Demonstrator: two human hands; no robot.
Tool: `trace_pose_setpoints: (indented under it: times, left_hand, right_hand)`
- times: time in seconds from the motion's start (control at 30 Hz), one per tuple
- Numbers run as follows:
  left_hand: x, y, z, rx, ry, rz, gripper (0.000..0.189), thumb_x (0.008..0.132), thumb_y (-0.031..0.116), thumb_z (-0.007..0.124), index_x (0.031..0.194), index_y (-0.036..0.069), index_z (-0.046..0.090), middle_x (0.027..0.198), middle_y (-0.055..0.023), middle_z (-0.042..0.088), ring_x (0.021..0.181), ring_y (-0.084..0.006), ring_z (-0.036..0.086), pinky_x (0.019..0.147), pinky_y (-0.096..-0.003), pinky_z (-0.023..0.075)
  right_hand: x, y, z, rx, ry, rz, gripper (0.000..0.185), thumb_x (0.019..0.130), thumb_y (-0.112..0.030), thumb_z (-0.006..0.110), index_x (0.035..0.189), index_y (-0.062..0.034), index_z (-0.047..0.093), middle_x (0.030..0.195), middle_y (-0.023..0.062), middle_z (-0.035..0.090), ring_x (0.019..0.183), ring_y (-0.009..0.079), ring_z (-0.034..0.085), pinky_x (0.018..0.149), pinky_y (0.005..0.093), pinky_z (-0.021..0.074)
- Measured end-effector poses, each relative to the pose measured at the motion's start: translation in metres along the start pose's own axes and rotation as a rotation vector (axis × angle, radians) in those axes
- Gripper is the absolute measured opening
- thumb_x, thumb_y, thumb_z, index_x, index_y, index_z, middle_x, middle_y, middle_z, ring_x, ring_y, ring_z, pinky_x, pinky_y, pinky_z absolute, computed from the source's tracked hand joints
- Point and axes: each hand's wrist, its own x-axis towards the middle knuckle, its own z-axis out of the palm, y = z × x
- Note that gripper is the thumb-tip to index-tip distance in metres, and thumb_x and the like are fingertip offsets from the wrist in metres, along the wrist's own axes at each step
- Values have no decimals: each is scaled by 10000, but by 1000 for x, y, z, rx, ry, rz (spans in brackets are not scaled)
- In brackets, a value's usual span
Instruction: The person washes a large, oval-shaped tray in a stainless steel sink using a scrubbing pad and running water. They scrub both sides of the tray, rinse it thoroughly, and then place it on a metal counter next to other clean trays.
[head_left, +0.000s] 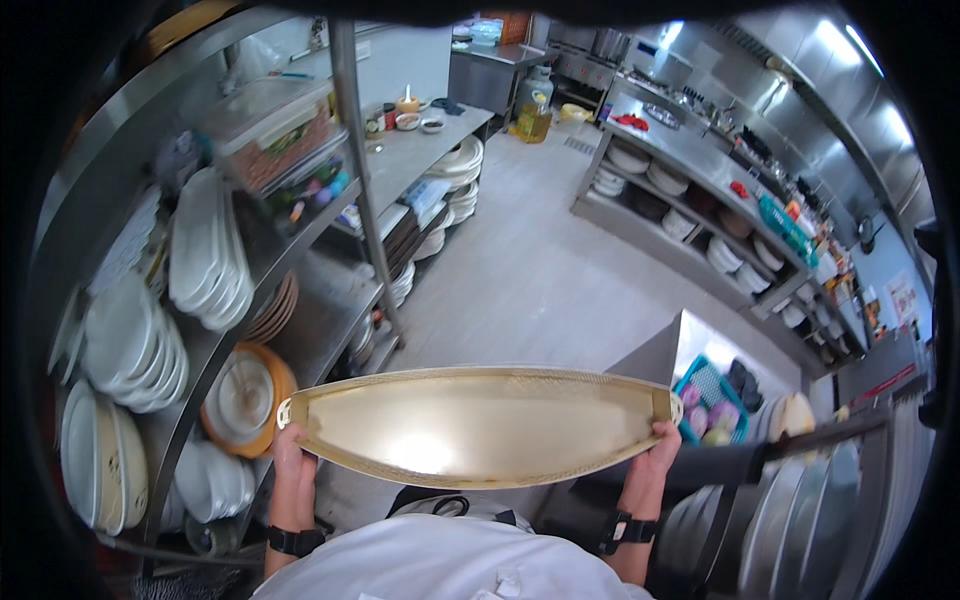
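Note:
A long, boat-shaped gold-coloured metal tray (480, 427) lies across the view in front of my body, its inside facing up. My left hand (295, 457) grips its left end, just below a pierced handle. At the right end, my right hand (660, 454) holds the rim near the other handle. The tray has a raised patterned edge and nothing rests in it. The fingers beneath it are partly hidden.
Metal shelves on the left hold stacked white oval platters (210, 255) and an orange-rimmed dish (285, 397). At the right stand a teal basket of onions (712, 405) and upright platters (787, 517). A steel counter (690, 161) with dishes below is farther off.

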Motion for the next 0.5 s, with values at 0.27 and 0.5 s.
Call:
trace_pose_setpoints:
  times: [0.27, 0.5]
  left_hand:
    - [178, -49, 235, 69, -191, -183, 505, 646, -28, 455, 1141, -75, 538, 1040, -161, 624, 948, -283, 630, 833, -356, 519]
    - [316, -128, 394, 136, -257, -162, 500, 641, -51, 440, 1131, -81, 535, 1027, -147, 625, 920, -269, 634, 801, -355, 527]
  right_hand:
    - [143, -67, 45, 62, 254, -157, 478, 627, -66, 475, 1081, 68, 541, 1042, 164, 597, 932, 309, 609, 882, 402, 510]
    - [314, -90, 93, 100, 91, -182, 557, 613, -88, 468, 1146, 71, 514, 1074, 176, 590, 961, 318, 611, 863, 412, 525]
